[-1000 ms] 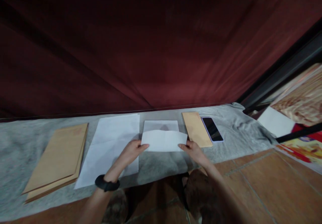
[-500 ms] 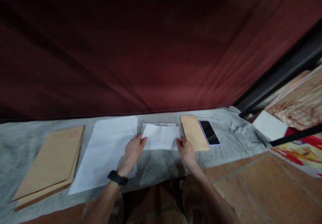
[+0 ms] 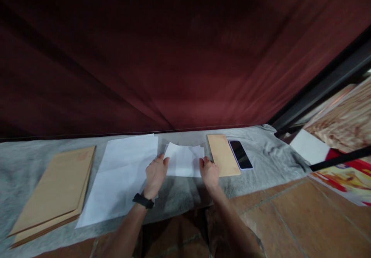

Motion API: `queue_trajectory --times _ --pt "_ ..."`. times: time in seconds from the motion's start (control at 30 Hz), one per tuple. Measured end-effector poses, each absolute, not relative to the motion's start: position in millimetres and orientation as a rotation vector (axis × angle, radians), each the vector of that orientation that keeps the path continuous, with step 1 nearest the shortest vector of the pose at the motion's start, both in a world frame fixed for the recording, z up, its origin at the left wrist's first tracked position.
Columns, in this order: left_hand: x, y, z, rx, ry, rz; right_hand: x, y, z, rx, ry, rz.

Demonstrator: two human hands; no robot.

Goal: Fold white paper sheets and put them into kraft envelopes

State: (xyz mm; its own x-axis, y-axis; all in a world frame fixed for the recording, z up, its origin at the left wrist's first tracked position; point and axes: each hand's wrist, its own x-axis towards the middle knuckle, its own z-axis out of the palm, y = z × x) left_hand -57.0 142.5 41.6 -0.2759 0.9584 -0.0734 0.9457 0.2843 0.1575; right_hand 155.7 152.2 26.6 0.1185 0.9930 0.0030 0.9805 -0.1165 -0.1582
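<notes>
At the cloth-covered bench (image 3: 269, 157), the left hand (image 3: 156, 173) and right hand (image 3: 210, 172) pinch opposite ends of the small white paper (image 3: 183, 162), between the large white sheets (image 3: 124, 169) and the brown envelope (image 3: 223, 155); even, light pressure should keep its edges square.

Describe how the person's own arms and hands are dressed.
Both forearms show bare, with no sleeve in sight. A broad, black, smooth-looking band circles the left wrist; whether it is a watch cannot be told. The right wrist has no band. Neither the left grip nor the right grip wears a glove.
</notes>
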Motion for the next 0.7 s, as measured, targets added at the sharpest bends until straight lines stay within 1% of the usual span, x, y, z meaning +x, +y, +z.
queue_trajectory --times 0.17,0.4,0.7 --pt "-58 140 35 1.867 2.409 0.184 153 150 21 -2.231 -1.996 0.085" --pt "-59 140 39 1.849 2.397 0.161 156 147 16 -2.176 -2.015 0.053" --pt "-56 140 38 1.862 2.401 0.18 157 150 15 -2.211 -1.956 0.191"
